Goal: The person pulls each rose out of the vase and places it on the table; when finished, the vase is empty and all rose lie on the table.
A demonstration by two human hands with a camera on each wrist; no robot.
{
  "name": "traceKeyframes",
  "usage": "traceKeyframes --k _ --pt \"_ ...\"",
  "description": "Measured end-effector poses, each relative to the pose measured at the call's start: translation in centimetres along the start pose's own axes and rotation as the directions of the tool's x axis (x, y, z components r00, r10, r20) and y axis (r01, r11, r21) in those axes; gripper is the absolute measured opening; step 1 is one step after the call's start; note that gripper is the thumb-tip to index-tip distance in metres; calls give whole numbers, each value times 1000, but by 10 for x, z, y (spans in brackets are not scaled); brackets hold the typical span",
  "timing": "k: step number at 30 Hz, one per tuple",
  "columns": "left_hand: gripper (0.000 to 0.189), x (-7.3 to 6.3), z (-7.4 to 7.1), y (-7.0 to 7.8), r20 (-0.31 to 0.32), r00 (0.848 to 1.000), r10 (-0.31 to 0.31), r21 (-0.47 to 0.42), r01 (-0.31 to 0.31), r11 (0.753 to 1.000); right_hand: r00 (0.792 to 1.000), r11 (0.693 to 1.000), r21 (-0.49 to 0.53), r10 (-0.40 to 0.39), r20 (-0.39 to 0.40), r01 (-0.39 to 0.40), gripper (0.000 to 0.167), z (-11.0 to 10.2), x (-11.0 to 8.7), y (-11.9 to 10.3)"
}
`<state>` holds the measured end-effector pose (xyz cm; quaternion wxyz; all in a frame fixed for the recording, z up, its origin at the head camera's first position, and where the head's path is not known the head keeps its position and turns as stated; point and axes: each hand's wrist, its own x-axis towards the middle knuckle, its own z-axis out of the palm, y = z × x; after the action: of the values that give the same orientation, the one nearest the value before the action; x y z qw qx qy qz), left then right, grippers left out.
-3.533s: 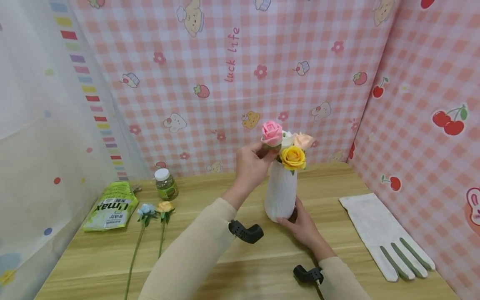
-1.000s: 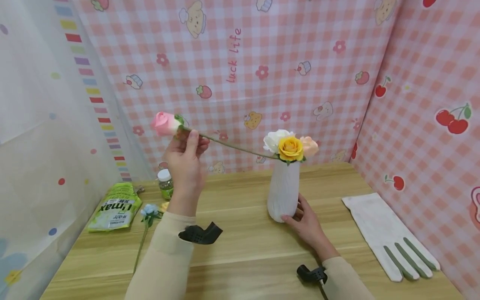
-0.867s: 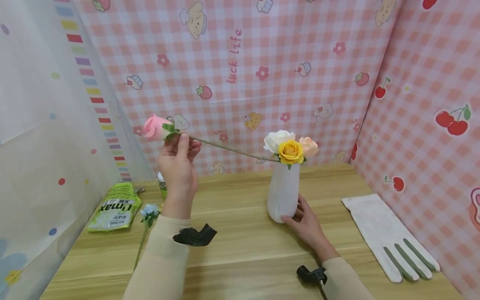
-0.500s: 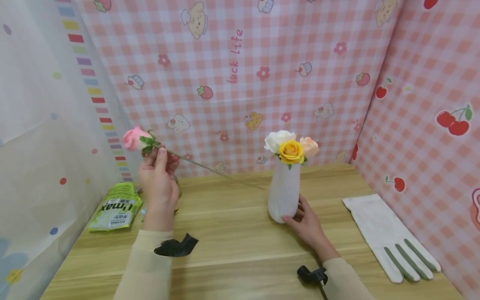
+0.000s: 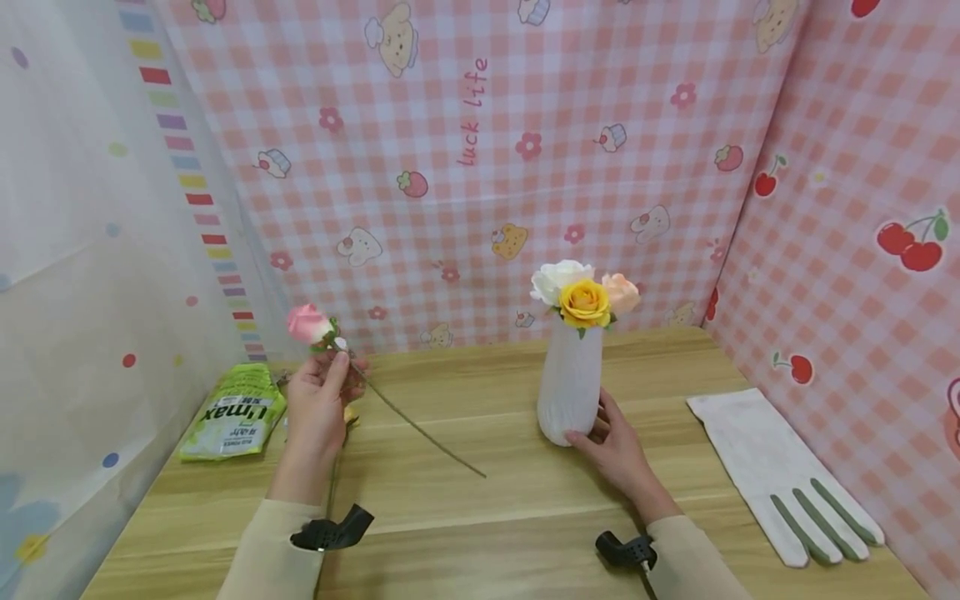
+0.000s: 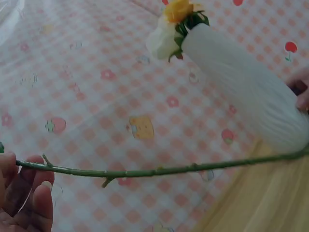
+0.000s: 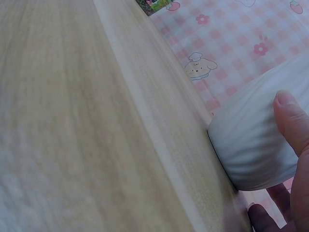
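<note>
My left hand (image 5: 318, 404) pinches a pink rose (image 5: 309, 324) just below its bloom, above the left part of the table. Its long green stem (image 6: 140, 172) slants down to the right, clear of the vase. At right of centre a white ribbed vase (image 5: 568, 387) stands upright, holding a white rose (image 5: 558, 280), a yellow rose (image 5: 585, 303) and a peach rose (image 5: 621, 292). Low on the vase's right side, my right hand (image 5: 622, 454) grips it, the thumb (image 7: 291, 118) across the front. Behind my left hand lies a yellow-orange flower (image 5: 350, 416), mostly hidden.
A green and white snack bag (image 5: 232, 414) lies at the table's left edge. On the right lies a white glove (image 5: 780, 471) with green-striped fingers. Part of a jar (image 7: 157, 5) shows in the right wrist view. Checked cloth walls close off the back and right.
My left hand has drawn the pink rose out of the vase, carried it left, then lowered it, its stem now pointing down right. My right hand has stayed on the vase.
</note>
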<state>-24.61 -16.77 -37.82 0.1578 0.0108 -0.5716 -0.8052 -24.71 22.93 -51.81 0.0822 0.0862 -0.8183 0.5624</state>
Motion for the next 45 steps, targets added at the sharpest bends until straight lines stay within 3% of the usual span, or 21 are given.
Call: traceKeyframes --k 8,22,26,30,36,45 --pt "32 2 -17 -23 -43 995 -88 147 94 985 1000 1000 -6 -16 -7 16 87 -1 2 -1" --pt "33 -8 -43 -71 88 975 -203 405 151 902 1000 1000 -13 -8 -6 8 88 0 0 0" --pt "29 -8 -46 -88 60 980 -189 515 132 847 1000 1000 -16 -6 -6 6 87 0 0 0" --pt "23 -8 -48 -98 9 980 -197 576 156 802 1000 1000 -18 -2 -1 2 87 0 -1 -1" --pt "20 -6 -52 -104 -29 979 -202 604 178 776 1000 1000 -2 -8 7 8 87 1 -2 -3" --pt "18 -7 -57 -106 -24 986 -166 652 141 745 1000 1000 -13 -11 0 11 87 1 -1 -2"
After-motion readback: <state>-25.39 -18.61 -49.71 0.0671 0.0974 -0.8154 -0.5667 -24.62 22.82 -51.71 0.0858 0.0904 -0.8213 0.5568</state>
